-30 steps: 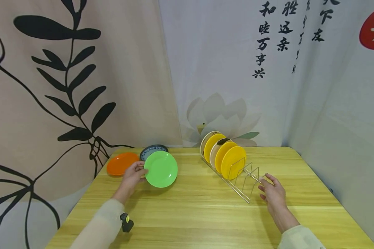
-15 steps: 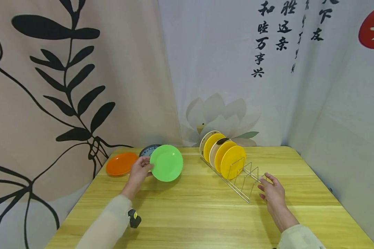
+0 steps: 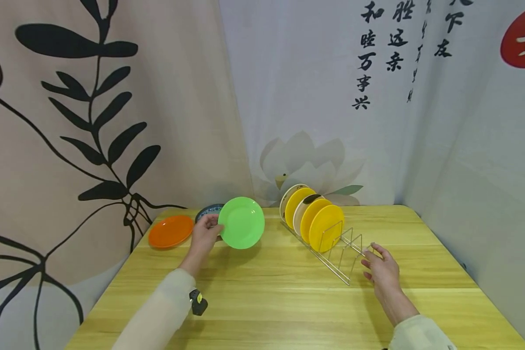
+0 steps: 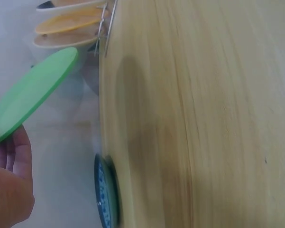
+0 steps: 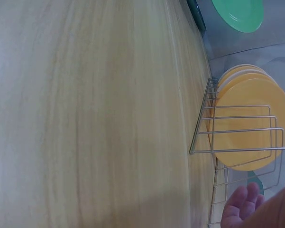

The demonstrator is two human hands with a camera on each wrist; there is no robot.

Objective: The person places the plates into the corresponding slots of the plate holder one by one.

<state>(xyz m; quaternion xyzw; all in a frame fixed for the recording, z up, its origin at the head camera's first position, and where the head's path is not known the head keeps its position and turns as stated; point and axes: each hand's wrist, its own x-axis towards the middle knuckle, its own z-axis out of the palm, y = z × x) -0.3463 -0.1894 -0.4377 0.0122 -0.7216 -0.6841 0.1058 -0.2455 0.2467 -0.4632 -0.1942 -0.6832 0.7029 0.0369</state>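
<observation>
My left hand (image 3: 204, 238) pinches the left rim of a light green plate (image 3: 243, 222), thumb in front and fingers behind. The plate is held tilted above the table, its shadow on the wood below. In the left wrist view the green plate (image 4: 35, 95) shows nearly edge-on. A metal wire dish rack (image 5: 242, 150) stands to the right, several yellow and white plates upright in its far slots; the frontmost is a yellow plate (image 3: 328, 227). At the rack's near end, my right hand (image 3: 384, 272) holds the end wire between thumb and index finger, other fingers loosely curled.
An orange plate (image 3: 170, 232) lies at the back left of the wooden table (image 3: 262, 311). Beside it is a blue patterned dish (image 4: 104, 192), partly hidden by my left hand in the head view. A printed curtain (image 3: 192, 97) hangs behind the table.
My left hand has carried the green plate right and farther back, from in front of the blue dish towards the rack. The right hand and the rack have stayed in place.
</observation>
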